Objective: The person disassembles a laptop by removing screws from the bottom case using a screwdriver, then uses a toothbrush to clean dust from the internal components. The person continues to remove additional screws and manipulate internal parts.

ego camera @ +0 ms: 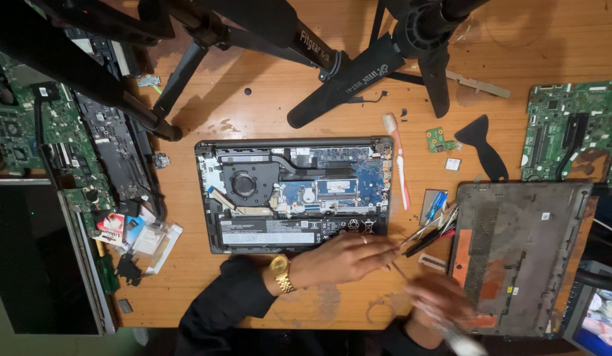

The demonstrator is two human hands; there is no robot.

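An opened grey laptop [293, 194] lies on the wooden table with its fan, blue board and battery showing. My left hand [342, 258], with a gold watch and a black sleeve, reaches right across the laptop's front edge. Its fingers are closed on a thin metal tool beside a bundle of tweezers and screwdrivers [430, 227]. My right hand [439, 300] is blurred at the lower right, near the removed bottom cover [517, 250]. It grips a pale-handled tool [461, 339] whose kind I cannot tell.
Black tripod legs [345, 86] cross the top of the table. A toothbrush [398, 165], a small green board [439, 140] and a black pry tool [484, 145] lie right of the laptop. Green circuit boards [569, 125] [29, 132], a dark screen panel [29, 257] and small packets [138, 234] fill the sides.
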